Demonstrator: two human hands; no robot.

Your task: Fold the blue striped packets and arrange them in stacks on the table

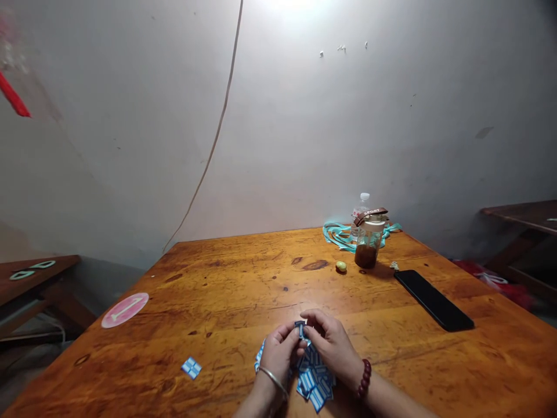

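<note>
Between the thumbs and fingers of both hands is a small blue-and-white label (300, 330). My left hand (278, 351), with a silver bangle at its wrist, pinches it from the left. From the right, my right hand (333, 342) has thumb and fingertips at its other edge; a dark red bead bracelet (364, 378) circles that wrist. Beneath the hands lies a loose pile of similar blue-and-white labels (317, 386), partly covered by them. Off to the left, a flat blue-and-white group of labels (191, 367) rests on the wooden table (235, 296).
A black phone (433, 299) lies at the right. Farther back stand a cup of brown drink (368, 247) and a clear bottle (364, 203) among turquoise straps (337, 235). A small yellowish object (341, 267) sits nearby. A round pink sticker (125, 310) marks the left edge.
</note>
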